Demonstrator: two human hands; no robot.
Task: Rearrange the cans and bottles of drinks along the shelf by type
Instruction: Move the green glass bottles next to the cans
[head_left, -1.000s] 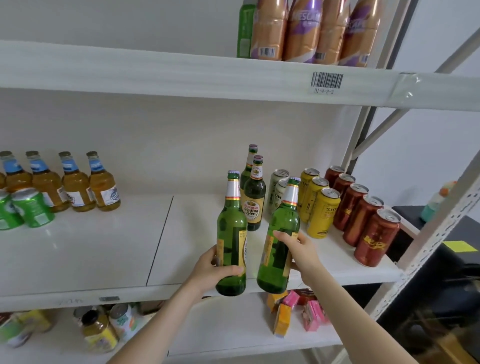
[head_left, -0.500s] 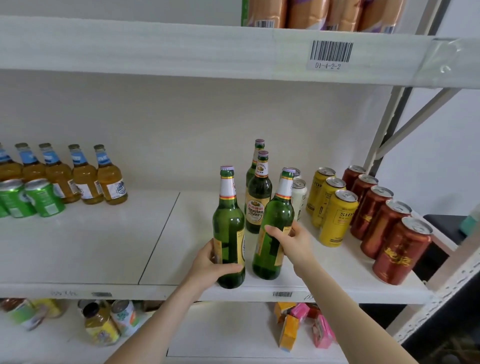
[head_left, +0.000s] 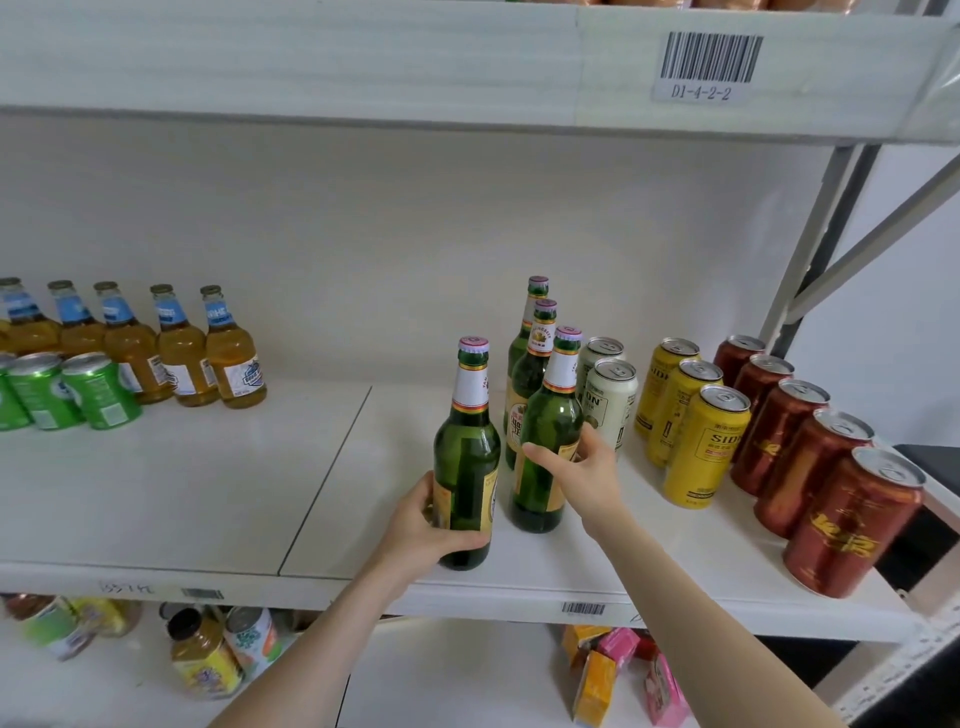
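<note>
Hands: left (head_left: 421, 525) on front bottle (head_left: 467, 452), right (head_left: 582, 473) on second bottle (head_left: 550, 421); rear bottles (head_left: 530, 369) half-hidden.

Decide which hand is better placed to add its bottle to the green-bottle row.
Right hand: the right bottle stands before the row; the left hand holds the left bottle nearer the shelf edge.

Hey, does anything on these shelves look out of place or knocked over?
The middle shelf looks tidy: everything stands upright, nothing spilled. Below it, the orange and pink cartons lie jumbled at odd angles rather than in a row.
</note>
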